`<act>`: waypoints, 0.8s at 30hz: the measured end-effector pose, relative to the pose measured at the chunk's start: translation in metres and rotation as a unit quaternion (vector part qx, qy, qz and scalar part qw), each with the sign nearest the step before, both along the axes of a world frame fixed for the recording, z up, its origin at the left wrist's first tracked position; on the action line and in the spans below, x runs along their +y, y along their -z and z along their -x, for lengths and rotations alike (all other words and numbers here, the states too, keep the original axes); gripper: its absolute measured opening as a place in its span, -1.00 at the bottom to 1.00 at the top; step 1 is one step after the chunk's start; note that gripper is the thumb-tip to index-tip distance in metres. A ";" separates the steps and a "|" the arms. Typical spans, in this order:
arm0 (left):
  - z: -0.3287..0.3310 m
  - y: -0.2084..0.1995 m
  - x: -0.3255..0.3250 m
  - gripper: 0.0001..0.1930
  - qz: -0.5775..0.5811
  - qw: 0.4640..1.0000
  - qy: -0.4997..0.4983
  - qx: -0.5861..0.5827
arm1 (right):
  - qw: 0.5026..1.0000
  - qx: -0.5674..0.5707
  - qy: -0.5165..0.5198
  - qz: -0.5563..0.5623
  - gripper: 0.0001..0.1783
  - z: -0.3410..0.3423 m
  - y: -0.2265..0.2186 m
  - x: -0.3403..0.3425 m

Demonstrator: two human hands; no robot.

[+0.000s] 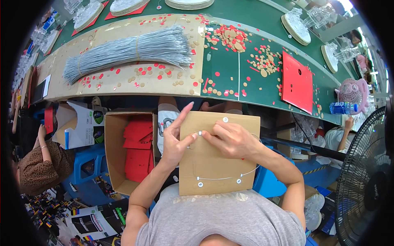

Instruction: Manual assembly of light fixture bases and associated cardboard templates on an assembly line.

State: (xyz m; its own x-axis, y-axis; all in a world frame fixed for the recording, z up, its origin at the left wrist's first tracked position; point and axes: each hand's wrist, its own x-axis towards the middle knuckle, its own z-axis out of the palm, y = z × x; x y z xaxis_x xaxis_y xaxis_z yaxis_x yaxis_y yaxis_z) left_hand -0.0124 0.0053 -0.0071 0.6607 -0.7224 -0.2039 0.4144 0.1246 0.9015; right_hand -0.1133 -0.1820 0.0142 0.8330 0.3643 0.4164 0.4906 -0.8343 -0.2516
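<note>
A flat brown cardboard panel (219, 164) rests upright against my chest. My left hand (175, 141) is at its left edge, index finger stretched upward and thumb reaching over the front; its other fingers are largely hidden. The left thumb tip touches a small white clip (200, 133), which the closed fingers of my right hand (230, 139) pinch from the other side. A thin white cord (217, 178) runs along the panel's lower part through small white pieces and loops round the right side toward my right wrist. Round white buttons (225, 119) sit on the panel.
On the green table (223, 67) lie a bundle of grey wires (131, 51), scattered red and brown discs (232, 37) and a red panel (296, 82). A carton (110, 143) of red sheets stands left, a black fan (365, 176) right. Another person (43, 164) sits left.
</note>
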 end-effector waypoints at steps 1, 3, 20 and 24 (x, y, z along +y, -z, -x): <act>0.002 0.001 0.001 -0.15 0.000 1.000 0.003 0.002 | 1.000 0.002 0.003 0.000 -0.43 0.002 0.000 -0.001; 0.000 0.005 0.004 -0.14 0.013 1.000 -0.003 -0.012 | 0.998 0.016 -0.006 -0.067 -0.44 0.000 0.002 -0.006; 0.006 0.006 0.019 -0.63 -0.185 0.947 -0.025 -0.262 | 0.967 -0.007 0.253 -0.034 -0.51 0.064 -0.021 0.000; 0.006 0.003 0.021 -0.70 -0.228 0.833 -0.094 -0.496 | 0.859 -0.007 0.489 -0.151 -0.39 0.117 0.002 0.023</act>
State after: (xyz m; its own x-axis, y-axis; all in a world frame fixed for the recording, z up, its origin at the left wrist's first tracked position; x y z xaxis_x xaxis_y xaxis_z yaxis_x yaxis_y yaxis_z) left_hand -0.0183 0.0262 -0.0104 0.7606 -0.5834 0.2848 -0.5498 -0.3457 0.7604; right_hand -0.2303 -0.1589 0.0120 0.6735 -0.6336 0.3807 -0.4038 -0.7468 -0.5285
